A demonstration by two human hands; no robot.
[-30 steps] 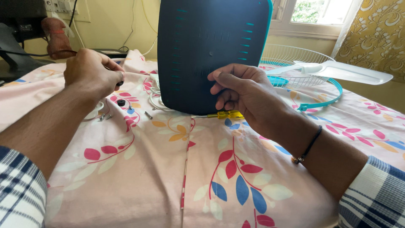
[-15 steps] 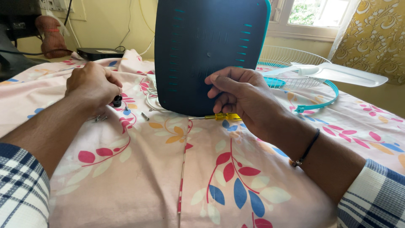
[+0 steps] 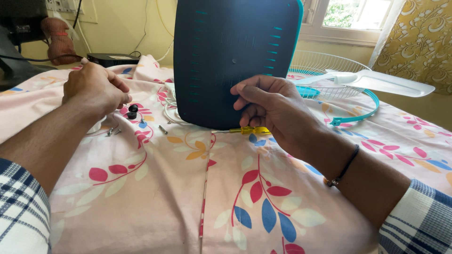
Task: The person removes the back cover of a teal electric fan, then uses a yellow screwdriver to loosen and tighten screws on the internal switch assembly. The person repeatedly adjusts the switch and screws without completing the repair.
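Note:
A dark teal fan base panel [image 3: 230, 61] stands upright on a pink floral sheet [image 3: 188, 197]. My right hand [image 3: 270, 110] grips its lower right edge and also holds a yellow-handled screwdriver [image 3: 247, 130] low against the sheet. My left hand [image 3: 94, 89] hovers to the left with fingers curled together, just above small loose screws [image 3: 113, 130] and two black knobs [image 3: 132, 111]. Whether it pinches a screw is hidden. A white cord [image 3: 170, 115] lies by the panel's foot.
A white wire fan guard [image 3: 325, 66] with a teal ring [image 3: 358, 113] and a white fan blade [image 3: 376, 82] lie behind on the right. A black box [image 3: 113, 59] with cables sits at the back left, and a yellow curtain [image 3: 419, 42] hangs at the right.
My left hand has come down and nearer, from raised beside the panel to just over the screws. My right hand has kept its hold on the panel.

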